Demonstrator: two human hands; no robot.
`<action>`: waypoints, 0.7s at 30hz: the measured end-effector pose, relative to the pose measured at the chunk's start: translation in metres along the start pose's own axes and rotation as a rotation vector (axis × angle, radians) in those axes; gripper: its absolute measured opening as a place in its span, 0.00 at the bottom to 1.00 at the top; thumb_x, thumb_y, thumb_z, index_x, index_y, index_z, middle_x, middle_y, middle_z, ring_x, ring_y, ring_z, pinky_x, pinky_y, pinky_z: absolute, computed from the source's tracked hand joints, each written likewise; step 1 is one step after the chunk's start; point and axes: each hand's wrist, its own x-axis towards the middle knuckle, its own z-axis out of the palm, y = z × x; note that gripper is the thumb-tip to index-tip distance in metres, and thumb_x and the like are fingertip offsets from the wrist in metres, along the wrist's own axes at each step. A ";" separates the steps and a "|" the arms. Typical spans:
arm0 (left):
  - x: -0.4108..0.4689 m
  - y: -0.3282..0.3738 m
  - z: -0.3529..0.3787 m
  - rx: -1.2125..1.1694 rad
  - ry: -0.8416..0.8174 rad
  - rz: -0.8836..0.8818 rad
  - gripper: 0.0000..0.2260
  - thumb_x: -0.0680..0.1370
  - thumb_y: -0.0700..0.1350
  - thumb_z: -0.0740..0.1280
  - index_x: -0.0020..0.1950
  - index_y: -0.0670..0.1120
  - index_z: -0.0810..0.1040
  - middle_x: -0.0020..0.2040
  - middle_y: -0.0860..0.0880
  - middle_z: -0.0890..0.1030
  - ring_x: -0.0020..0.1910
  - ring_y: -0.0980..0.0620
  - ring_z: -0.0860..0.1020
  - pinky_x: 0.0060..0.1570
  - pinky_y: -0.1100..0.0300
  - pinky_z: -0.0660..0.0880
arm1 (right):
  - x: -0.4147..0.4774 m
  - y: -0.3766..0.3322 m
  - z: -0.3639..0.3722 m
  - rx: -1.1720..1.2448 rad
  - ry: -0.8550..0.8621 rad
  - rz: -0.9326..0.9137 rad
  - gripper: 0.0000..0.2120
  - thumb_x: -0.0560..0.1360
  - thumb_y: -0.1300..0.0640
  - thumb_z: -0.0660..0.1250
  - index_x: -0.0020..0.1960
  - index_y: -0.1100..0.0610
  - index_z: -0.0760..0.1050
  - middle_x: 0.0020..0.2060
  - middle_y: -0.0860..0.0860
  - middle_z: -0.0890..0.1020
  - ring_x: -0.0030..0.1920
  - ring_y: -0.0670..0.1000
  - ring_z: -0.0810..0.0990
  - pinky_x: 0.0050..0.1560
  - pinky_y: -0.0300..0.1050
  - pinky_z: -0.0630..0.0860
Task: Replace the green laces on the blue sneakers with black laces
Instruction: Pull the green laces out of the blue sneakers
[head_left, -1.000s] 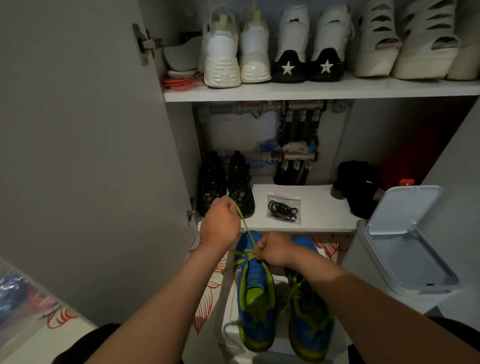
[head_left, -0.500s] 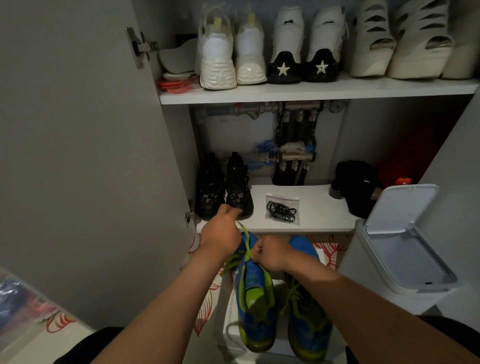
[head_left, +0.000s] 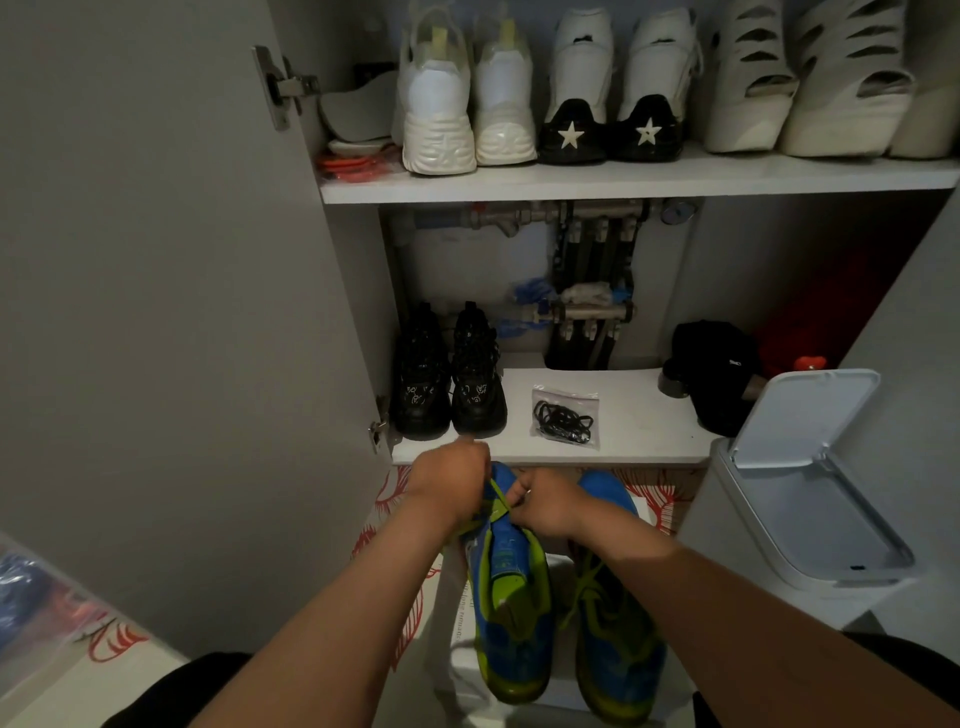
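- The left hand (head_left: 449, 480) closes around the green lace (head_left: 497, 495) over the toe end of the left sneaker (head_left: 511, 597). The right hand (head_left: 545, 501), at its three o'clock, pinches the same lace at the eyelets. A hard tug from either could snag the lace in an eyelet or tighten the lower crossings.
- This sneaker lies on a white box (head_left: 461, 629) with nothing pinning it down, so a pull toward twelve o'clock could drag it forward or tip it off.
- The right sneaker (head_left: 615, 623), touching it at three o'clock, is fully laced. A loose green end may tangle in its laces.
- The black laces (head_left: 565, 418) sit bagged on the shelf (head_left: 649, 415) at twelve o'clock from the hands. A wide swing could knock the bag down.
- The open bin (head_left: 810, 493) at three o'clock stands close, so an elbow might bump it.
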 end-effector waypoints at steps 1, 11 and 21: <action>0.000 -0.001 -0.003 -0.032 0.065 -0.059 0.11 0.76 0.40 0.66 0.58 0.47 0.76 0.57 0.47 0.75 0.52 0.44 0.79 0.47 0.52 0.74 | 0.001 0.000 -0.001 -0.007 0.004 0.016 0.07 0.72 0.64 0.70 0.46 0.53 0.82 0.50 0.51 0.84 0.54 0.51 0.81 0.60 0.45 0.78; 0.007 -0.014 -0.012 -0.383 0.292 -0.247 0.08 0.82 0.44 0.57 0.51 0.46 0.75 0.50 0.47 0.77 0.45 0.46 0.77 0.40 0.57 0.66 | -0.001 -0.003 -0.002 -0.140 0.014 0.012 0.18 0.71 0.68 0.66 0.53 0.49 0.80 0.49 0.48 0.80 0.51 0.51 0.80 0.53 0.44 0.80; -0.004 -0.014 0.005 -0.082 -0.194 -0.114 0.17 0.77 0.42 0.62 0.66 0.49 0.77 0.63 0.45 0.74 0.63 0.44 0.73 0.60 0.51 0.74 | -0.005 -0.004 0.002 -0.462 0.100 -0.127 0.13 0.75 0.58 0.68 0.58 0.48 0.82 0.59 0.48 0.82 0.58 0.51 0.80 0.60 0.44 0.77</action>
